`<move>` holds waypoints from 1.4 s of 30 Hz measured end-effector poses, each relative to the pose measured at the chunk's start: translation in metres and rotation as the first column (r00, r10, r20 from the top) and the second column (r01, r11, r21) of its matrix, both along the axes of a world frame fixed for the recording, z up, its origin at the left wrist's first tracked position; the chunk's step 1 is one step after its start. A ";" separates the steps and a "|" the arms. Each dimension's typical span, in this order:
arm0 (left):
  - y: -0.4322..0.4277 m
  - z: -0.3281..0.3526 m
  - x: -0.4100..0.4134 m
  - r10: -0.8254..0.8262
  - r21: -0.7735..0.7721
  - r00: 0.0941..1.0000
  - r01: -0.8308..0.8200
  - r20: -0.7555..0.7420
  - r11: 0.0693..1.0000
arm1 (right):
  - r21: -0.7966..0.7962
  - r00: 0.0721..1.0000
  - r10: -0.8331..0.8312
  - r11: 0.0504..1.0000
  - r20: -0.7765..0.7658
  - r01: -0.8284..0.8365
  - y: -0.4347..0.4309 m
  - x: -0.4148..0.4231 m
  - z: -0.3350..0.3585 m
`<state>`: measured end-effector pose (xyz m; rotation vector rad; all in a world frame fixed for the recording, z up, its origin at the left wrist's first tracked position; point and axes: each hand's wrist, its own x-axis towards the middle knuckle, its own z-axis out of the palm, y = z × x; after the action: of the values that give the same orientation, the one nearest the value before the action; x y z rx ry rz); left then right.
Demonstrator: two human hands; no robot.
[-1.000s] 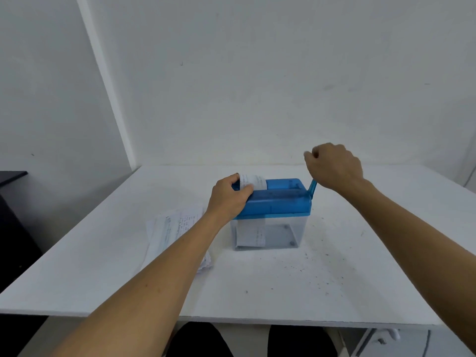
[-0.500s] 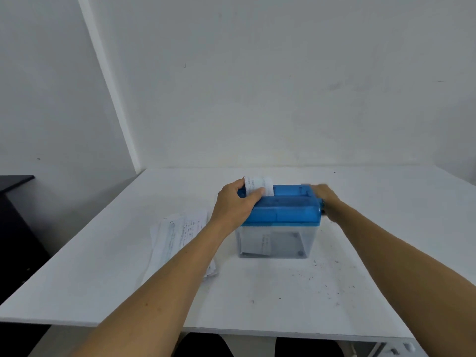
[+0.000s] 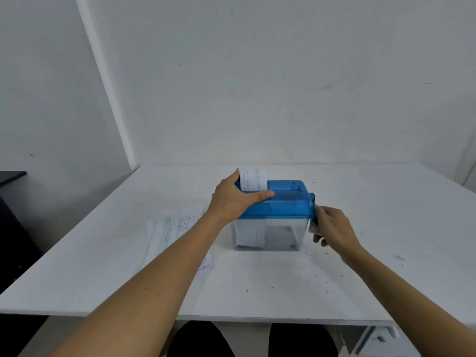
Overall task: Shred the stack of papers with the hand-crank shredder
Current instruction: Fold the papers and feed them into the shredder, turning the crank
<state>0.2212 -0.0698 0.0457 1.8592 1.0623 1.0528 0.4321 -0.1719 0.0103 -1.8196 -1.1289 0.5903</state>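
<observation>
A hand-crank shredder [image 3: 283, 204] with a blue top and a clear bin stands mid-table. A white printed paper strip [image 3: 253, 179] sticks up from its slot at the left end, and paper hangs down inside the bin [image 3: 251, 235]. My left hand [image 3: 235, 198] grips the shredder's left end, thumb across the top just in front of the strip. My right hand [image 3: 332, 228] grips the crank handle [image 3: 313, 222], which points down at the shredder's right side. The stack of papers [image 3: 172, 228] lies flat on the table left of the shredder, partly behind my left forearm.
The white table [image 3: 386, 253] meets a white wall at the back; dark specks dot it in front and to the right of the shredder. A dark cabinet [image 3: 10, 215] stands off the table's left edge. My knees show under the front edge.
My right hand has swung the crank from the top, round the far side, down to the shredder's lower right. The left hand stays on the shredder. The camera view has shifted slightly.
</observation>
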 end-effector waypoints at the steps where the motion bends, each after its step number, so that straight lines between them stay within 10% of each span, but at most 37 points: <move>1: -0.001 0.000 0.000 -0.003 -0.001 1.000 0.003 0.001 1.000 | -0.014 1.000 0.028 1.000 0.007 -0.027 -0.009 0.001 0.006; 7: 0.000 0.000 -0.001 -0.014 -0.013 1.000 0.014 0.004 1.000 | -0.139 0.933 0.297 0.952 0.204 -0.272 -0.048 0.010 0.037; 17: 0.001 0.005 -0.003 -0.025 -0.028 0.999 0.024 -0.031 0.999 | 0.142 0.885 0.201 0.948 0.420 -0.283 -0.020 0.032 0.097; 26: 0.002 0.003 -0.003 -0.030 -0.032 0.999 0.031 0.011 0.999 | 0.212 0.980 0.138 0.963 0.145 -0.167 0.048 0.037 0.071; 42: 0.001 0.001 0.001 -0.023 -0.029 1.000 0.023 0.008 0.999 | -0.135 0.985 0.123 0.985 0.120 -0.106 0.020 0.018 -0.012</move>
<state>0.2224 -0.0686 0.0463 1.8390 1.0443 1.0250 0.4505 -0.1520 -0.0021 -1.9342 -1.3152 0.6335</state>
